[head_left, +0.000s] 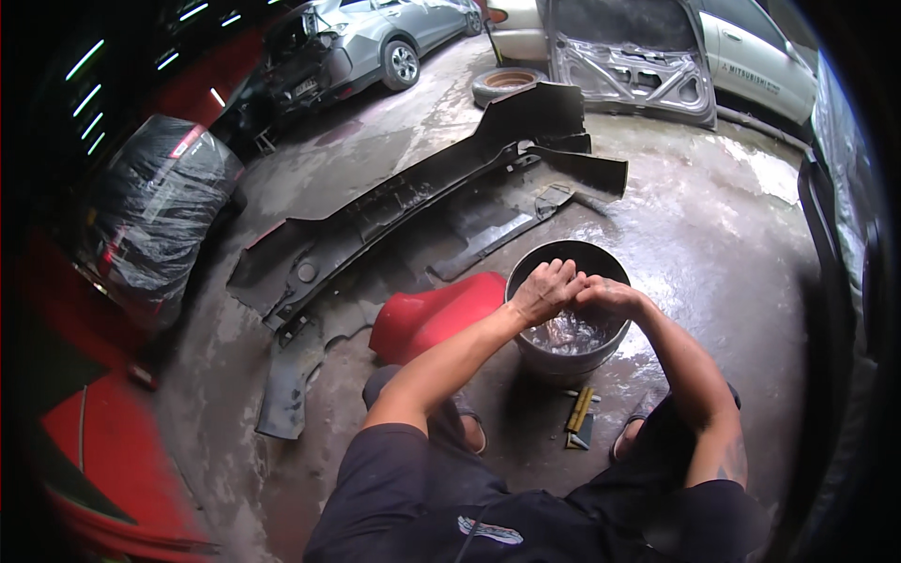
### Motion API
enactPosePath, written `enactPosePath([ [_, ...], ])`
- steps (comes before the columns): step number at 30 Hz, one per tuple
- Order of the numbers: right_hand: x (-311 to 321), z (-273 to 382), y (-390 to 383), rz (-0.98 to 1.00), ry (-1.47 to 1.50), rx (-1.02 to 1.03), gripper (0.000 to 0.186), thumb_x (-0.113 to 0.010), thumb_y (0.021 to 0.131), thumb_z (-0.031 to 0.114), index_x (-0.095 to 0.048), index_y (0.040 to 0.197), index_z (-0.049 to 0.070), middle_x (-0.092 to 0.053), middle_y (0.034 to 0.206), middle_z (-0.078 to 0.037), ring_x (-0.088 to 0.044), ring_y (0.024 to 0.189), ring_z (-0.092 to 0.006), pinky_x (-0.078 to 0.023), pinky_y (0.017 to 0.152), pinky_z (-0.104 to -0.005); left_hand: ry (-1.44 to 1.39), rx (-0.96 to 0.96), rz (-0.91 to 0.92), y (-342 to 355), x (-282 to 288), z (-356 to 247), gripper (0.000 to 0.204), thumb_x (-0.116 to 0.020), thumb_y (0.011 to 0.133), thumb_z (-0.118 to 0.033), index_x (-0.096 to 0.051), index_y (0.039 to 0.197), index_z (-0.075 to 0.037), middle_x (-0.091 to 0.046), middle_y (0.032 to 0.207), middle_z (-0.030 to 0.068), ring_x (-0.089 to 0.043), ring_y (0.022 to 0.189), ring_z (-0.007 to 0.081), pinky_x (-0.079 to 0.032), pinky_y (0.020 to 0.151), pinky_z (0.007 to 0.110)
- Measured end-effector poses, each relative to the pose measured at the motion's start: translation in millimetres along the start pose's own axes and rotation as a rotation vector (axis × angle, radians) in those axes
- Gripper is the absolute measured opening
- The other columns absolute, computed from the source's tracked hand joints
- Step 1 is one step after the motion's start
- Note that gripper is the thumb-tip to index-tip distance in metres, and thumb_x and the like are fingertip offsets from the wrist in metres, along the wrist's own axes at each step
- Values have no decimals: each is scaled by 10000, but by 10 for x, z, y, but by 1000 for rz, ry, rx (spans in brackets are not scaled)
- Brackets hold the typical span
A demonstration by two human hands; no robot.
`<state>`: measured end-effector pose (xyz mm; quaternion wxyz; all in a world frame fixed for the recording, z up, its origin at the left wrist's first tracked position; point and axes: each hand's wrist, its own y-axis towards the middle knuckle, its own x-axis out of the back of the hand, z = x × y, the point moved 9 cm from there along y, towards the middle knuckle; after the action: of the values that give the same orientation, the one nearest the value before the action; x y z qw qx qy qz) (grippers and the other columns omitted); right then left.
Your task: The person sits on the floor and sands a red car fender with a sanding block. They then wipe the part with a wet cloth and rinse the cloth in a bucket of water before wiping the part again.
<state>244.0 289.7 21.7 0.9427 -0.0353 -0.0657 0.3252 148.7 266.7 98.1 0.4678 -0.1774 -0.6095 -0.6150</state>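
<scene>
The fingers of the left hand [544,291] curl inward into a loose fist, and the fingers of the right hand [608,296] fold against them, so the two hands press together knuckle to knuckle right of centre in the frame. Whether anything is clamped between them I cannot tell. Both hands hover over the open mouth of a grey bucket [526,267], which stands on the wet concrete floor [713,216] and holds water [566,333] that glints under the wrists.

Just left of the bucket, touching or nearly touching its wall, lies a red car body panel [432,314]. In front of the bucket, between the person's sandalled feet, lies a small yellow-handled tool [579,413]. Beyond the bucket, a long black bumper cover [413,197] stretches diagonally from centre left to the upper middle, with smaller dark trim pieces [497,230] beside it. A plastic-wrapped car [155,216] sits at the left edge, a silver car [375,38] at the top, and a bare car door [629,66] leans upper right.
</scene>
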Motion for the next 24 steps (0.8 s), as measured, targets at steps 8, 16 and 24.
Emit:
enactPosePath([
  [8,147,-16,153,-394,-370,-74,164,-713,820,125,-734,816,-38,-596,593,-28,-531,528,-102,-412,473,-324,-9,151,253,46,-575,340,105,-638,905,-173,-654,872,-74,-680,783,127,-710,704,327,-566,639,458],
  [16,131,-79,206,-512,-1027,-78,185,-655,826,139,-726,907,-12,-723,847,-285,-740,838,-438,-599,730,-516,-219,623,557,-233,-994,500,176,-704,805,-219,-751,842,-53,-745,860,238,-753,822,397,-612,762,493],
  [24,-39,-9,204,-370,-1301,73,121,-617,886,150,-610,930,38,-723,754,-218,-743,725,-401,-591,639,-500,-673,950,396,-700,-1414,430,238,-613,857,-158,-783,913,-2,-743,813,244,-747,765,388,-582,690,507],
])
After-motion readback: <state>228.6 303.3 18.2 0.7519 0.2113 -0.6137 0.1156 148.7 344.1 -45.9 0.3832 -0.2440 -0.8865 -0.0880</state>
